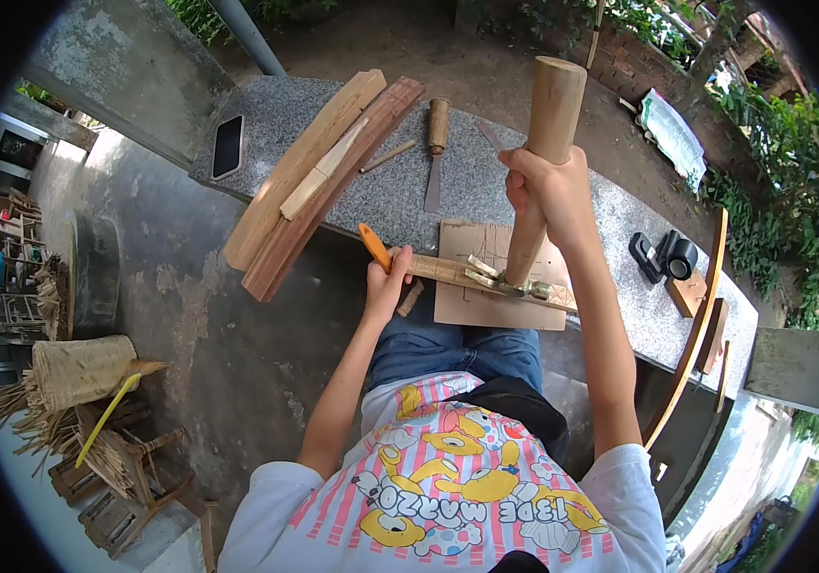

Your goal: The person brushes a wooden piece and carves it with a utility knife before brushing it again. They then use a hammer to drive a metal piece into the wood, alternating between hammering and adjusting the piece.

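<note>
A right hand closes fully around a pale, smooth wooden club, its thick, round-ended part raised at the upper right of center and its narrower shaft slanting down to a wooden strip. The left hand, its fingers curled nearly shut, holds the strip's near-left end together with an orange handle. Marked with pencil-like lines, the narrow strip stretches across the center of the frame over a flat brown board, with shiny, brass-toned pieces near the shaft's foot.

Beyond, on a speckled gray stone tabletop, a flat metal blade with a turned wooden handle points toward the board. At upper left, a pale curved plank rests alongside a reddish-brown one, near a dark-screened phone. Black plastic objects and a long, thin wooden bow-shaped piece occupy the right. At lower left stands a woven, straw-colored cylinder.
</note>
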Tool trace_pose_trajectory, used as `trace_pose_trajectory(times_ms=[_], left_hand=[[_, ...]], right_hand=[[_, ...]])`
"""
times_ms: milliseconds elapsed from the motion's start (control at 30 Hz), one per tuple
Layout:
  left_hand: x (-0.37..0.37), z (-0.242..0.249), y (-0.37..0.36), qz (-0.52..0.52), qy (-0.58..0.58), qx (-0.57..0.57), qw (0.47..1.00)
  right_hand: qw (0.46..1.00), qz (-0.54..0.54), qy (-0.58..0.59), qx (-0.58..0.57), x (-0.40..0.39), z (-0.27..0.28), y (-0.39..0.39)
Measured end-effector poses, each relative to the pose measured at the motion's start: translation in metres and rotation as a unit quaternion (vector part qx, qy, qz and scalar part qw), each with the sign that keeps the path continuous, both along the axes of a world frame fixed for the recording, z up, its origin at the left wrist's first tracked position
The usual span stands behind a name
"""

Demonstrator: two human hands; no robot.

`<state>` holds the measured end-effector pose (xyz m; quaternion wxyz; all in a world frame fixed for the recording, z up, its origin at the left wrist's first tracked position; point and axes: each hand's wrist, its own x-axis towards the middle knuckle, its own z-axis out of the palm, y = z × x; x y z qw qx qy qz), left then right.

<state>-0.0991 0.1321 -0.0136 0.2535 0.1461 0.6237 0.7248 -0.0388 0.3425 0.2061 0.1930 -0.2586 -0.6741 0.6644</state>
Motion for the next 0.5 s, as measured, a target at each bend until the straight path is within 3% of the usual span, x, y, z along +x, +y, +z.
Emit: trace_pose_trajectory(times_ms=[67,133,200,267,300,367,400,467,500], left_hand=[[-0.003,0.001,-0.002,0.0,0.017,-0.018,1.0],[-0.005,0.012,-0.008,0.012,0.051,-0.115,0.992],[-0.009,0.021,-0.014,0.046,0.066,-0.116,0.99],[-0.014,0.045,-0.014,0.044,0.173,-0.248,0.952],[-0.021,0.053,-0.014,0.043,0.175,-0.249,0.952],[-0.04,0.067,-0.008,0.065,0.271,-0.365,0.888],[-0.047,0.075,-0.002,0.065,0.273,-0.365,0.888],[-0.062,0.086,0.011,0.043,0.419,-0.375,0.826],[-0.067,0.086,0.021,0.043,0.421,-0.375,0.825]], right_hand=[[0.999,-0.006,-0.011,0.047,0.007,0.002,-0.006],[0.998,-0.009,-0.002,0.07,0.017,0.003,-0.014],[0.996,-0.011,0.007,0.091,0.024,0.006,-0.022],[0.993,-0.018,-0.012,0.119,0.027,0.01,-0.026],[0.993,-0.02,-0.011,0.118,0.027,0.009,-0.027],[0.995,-0.021,0.014,0.1,0.026,0.003,-0.027],[0.995,-0.022,0.017,0.099,0.026,0.003,-0.027],[0.995,-0.014,0.024,0.094,0.028,0.003,-0.027],[0.995,-0.015,0.025,0.094,0.029,0.003,-0.027]])
